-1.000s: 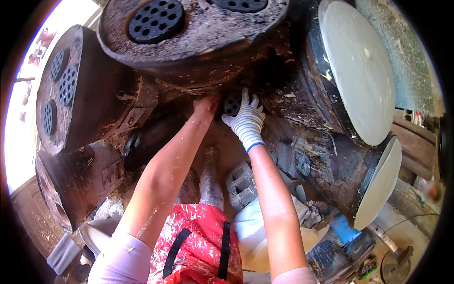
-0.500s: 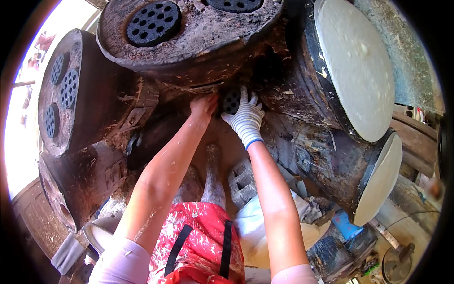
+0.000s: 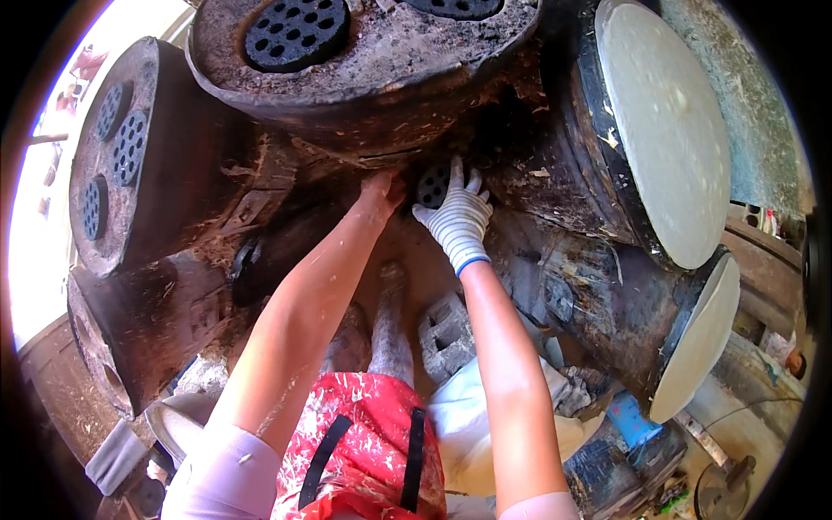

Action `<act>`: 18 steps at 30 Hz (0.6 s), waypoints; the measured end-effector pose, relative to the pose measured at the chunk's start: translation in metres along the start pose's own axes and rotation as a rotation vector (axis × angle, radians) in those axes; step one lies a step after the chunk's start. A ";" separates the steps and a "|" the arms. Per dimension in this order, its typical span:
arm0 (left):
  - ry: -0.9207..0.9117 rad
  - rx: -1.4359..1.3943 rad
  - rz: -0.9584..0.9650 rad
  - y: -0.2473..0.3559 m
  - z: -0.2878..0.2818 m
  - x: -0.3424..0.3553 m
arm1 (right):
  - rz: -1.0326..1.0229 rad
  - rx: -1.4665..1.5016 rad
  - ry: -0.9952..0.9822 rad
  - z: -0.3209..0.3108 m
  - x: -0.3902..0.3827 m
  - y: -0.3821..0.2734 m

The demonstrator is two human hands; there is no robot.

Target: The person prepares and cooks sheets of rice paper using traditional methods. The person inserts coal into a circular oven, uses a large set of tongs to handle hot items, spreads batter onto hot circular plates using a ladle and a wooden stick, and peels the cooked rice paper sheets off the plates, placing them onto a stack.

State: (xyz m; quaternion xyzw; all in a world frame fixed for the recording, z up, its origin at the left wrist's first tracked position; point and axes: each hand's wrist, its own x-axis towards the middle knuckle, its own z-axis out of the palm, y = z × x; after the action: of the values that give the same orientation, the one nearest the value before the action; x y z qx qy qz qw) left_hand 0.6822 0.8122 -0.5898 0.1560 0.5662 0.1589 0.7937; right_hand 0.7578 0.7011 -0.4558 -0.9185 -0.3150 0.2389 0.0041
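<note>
Below the rim of the big drum stove (image 3: 364,128) is a round black coal briquette (image 3: 432,185) full of holes. The gloved right hand (image 3: 457,213) has its fingers spread at the briquette's side, but I can't tell if it grips. The bare left hand (image 3: 380,192) is near, bent, fingertips too dark to tell what they hold.
</note>
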 end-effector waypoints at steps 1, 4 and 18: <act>-0.033 -0.047 0.044 -0.005 0.001 0.008 | -0.005 -0.003 0.001 0.001 -0.001 0.000; -0.131 -0.182 0.208 -0.016 -0.001 0.032 | -0.028 -0.008 0.038 0.006 -0.002 0.003; 0.208 -0.185 0.348 -0.007 0.033 -0.036 | -0.029 0.062 0.061 0.011 0.003 0.006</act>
State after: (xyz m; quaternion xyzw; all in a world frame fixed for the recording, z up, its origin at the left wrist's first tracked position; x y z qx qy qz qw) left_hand 0.7033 0.7886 -0.5519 0.1607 0.5927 0.3599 0.7024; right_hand 0.7586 0.6961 -0.4674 -0.9202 -0.3204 0.2202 0.0457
